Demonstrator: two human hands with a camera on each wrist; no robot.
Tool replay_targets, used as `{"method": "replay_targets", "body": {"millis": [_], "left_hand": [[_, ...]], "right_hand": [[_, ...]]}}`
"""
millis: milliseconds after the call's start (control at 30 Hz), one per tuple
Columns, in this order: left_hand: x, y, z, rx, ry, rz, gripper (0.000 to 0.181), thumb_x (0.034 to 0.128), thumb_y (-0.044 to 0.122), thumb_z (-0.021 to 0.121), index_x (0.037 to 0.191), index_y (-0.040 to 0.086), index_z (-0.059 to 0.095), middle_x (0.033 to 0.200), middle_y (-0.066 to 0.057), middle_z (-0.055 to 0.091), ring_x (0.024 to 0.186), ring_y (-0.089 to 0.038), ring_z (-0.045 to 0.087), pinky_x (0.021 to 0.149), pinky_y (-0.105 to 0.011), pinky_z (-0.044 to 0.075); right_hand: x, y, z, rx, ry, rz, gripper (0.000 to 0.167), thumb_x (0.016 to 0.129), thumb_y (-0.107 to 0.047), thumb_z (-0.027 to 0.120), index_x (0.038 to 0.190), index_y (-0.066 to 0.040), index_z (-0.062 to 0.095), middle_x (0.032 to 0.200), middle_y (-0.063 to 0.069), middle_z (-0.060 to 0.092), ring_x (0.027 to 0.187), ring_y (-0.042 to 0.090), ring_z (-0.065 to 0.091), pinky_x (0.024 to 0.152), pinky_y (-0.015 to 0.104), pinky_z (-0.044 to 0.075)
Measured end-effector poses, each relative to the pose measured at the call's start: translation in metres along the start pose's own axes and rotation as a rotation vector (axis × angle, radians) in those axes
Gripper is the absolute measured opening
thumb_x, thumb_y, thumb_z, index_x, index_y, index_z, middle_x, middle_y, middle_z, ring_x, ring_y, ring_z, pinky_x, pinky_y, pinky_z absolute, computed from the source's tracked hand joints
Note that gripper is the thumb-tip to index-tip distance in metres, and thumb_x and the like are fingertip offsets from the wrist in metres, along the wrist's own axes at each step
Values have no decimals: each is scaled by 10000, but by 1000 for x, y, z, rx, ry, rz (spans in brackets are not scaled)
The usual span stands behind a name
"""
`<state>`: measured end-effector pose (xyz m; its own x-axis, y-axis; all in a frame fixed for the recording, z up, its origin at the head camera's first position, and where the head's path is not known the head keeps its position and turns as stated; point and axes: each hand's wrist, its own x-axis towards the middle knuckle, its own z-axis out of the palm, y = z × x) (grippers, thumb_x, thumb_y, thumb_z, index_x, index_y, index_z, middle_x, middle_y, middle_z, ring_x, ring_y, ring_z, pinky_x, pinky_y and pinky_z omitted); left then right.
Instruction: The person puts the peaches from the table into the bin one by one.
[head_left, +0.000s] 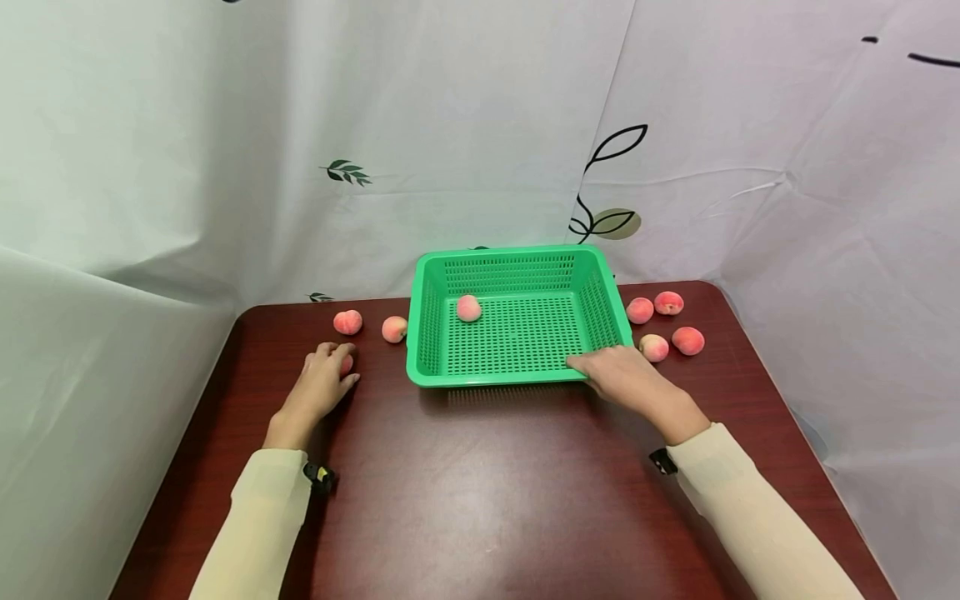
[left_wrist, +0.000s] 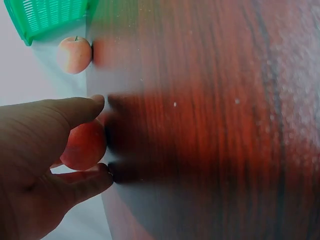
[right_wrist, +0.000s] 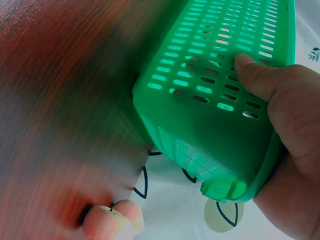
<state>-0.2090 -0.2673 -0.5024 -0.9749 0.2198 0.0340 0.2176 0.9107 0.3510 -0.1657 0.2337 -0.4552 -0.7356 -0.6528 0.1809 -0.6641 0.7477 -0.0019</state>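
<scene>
Picking, looks like: left hand (head_left: pixel 318 383), left of centre, curled round peach (left_wrist: pixel 85 147), firmness unclear; right hand (head_left: pixel 622 377) grips basket's (head_left: pixel 495 381) lower-right corner. Next probably needs firm pinch, lift.

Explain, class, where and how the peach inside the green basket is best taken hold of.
Probably grip the peach by its rounded sides, coming from above: nothing covers it, and the walls of the green basket surround it below an open top.
</scene>
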Motion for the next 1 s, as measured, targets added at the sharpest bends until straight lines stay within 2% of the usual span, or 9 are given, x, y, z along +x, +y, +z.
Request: {"method": "replay_targets", "body": {"millis": [233,567,733,1000], "left_hand": [[-1,0,1,0,-4,5,456,971,72,674,1393,-24,528,1365,-392,461,1209,-612,474,1013,-682,428],[0,0,2,-4,30,3,344,951,24,669,1273,-46,570,1305,-356,501,1196,-582,497,1007,-657,445],[-2,-1,0,-5,31,4,316,948,20,667,1244,-43,576,1291,-346,504,1182,-580,500,999,-654,446],[-8,-1,-2,-1,66,25,311,940,8,671,1232,-51,581,1273,-345,514,1152,-585,513,974,-654,453]], "right_hand": [[0,1,1,3,-5,2,313,882,-29,703,806,-191,447,628,-61,453,522,157,464,529,344,410],[0,0,1,12,2,5,306,881,-15,698,811,-187,454,631,-53,461,527,167,478,532,348,416],[0,-1,0,16,9,5,314,870,-9,704,808,-188,453,628,-56,459,522,160,472,529,341,411],[0,-1,0,15,-3,11,310,874,-14,701,808,-188,452,632,-52,463,525,164,475,529,349,413]]}}
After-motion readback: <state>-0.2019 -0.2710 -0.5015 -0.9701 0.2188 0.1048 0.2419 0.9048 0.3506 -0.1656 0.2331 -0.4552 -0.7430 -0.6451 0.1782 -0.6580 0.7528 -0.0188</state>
